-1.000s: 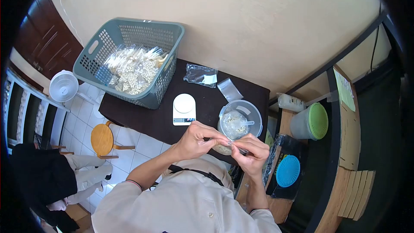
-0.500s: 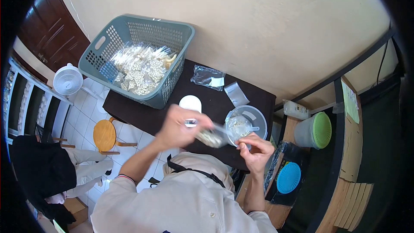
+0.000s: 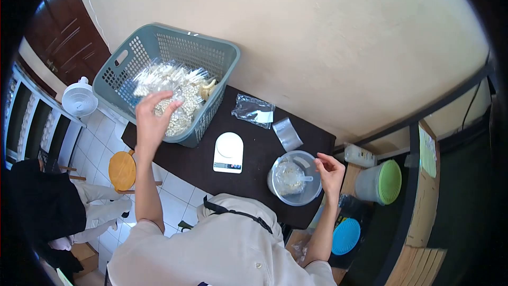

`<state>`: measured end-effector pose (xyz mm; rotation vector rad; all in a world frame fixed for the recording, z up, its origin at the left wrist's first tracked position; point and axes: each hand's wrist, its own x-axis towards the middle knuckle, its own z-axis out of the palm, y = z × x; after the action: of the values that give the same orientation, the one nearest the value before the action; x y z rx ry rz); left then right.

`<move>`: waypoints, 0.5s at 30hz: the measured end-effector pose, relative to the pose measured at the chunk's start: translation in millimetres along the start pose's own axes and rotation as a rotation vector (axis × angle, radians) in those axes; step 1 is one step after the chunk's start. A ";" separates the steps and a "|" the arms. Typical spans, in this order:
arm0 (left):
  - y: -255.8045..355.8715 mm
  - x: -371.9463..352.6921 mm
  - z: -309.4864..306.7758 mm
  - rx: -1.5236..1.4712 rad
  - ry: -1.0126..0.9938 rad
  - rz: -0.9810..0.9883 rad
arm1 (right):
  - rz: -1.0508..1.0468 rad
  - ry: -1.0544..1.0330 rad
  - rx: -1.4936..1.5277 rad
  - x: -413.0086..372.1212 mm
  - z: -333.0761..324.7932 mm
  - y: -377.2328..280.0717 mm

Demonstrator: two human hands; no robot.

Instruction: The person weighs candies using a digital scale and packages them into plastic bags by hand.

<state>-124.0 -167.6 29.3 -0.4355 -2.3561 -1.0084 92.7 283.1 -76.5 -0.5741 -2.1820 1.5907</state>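
Observation:
My left hand (image 3: 152, 119) is over the near side of a grey-green basket (image 3: 203, 119), thumb and fingers apart. Beneath it, several clear packets of small white pieces (image 3: 182, 119) are heaped in the basket. My right hand (image 3: 331, 173) hovers by the right rim of a clear plastic tub (image 3: 316, 193), thumb and forefinger tips close together; anything between them is too small to make out. Inside the tub lie clear plastic with small pale pieces (image 3: 288, 182) and a clear-handled scoop (image 3: 305, 178). Between the hands, a white digital scale (image 3: 228, 153) rests on the dark table.
A clear plastic pack (image 3: 253, 110) and a silvery pouch (image 3: 287, 133) lie along the table's wall side. On the right are a green-lidded tub (image 3: 389, 182) and a blue lid (image 3: 346, 236). A wooden stool (image 3: 122, 171), a fan (image 3: 80, 98) and another person (image 3: 45, 201) are at left.
My left hand has swung left from the tub, carrying a packet over to the basket; the scale is now uncovered. My right hand has moved slightly away from the tub's near rim.

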 end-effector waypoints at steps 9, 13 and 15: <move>86.8 -106.9 89.0 -0.637 -0.319 -0.198 | 0.244 -0.340 -0.317 131.0 30.3 85.9; 88.1 -159.1 134.3 -0.753 -0.645 -0.194 | 0.138 -0.389 -0.619 186.5 57.4 169.8; 82.0 -164.8 145.5 -0.740 -0.736 -0.231 | 0.014 -0.434 -0.737 199.3 68.7 191.9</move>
<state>-2.3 -18.7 -105.2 -0.9511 -2.5928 -2.1348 -92.1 387.0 -267.1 -0.4583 -3.1099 0.9259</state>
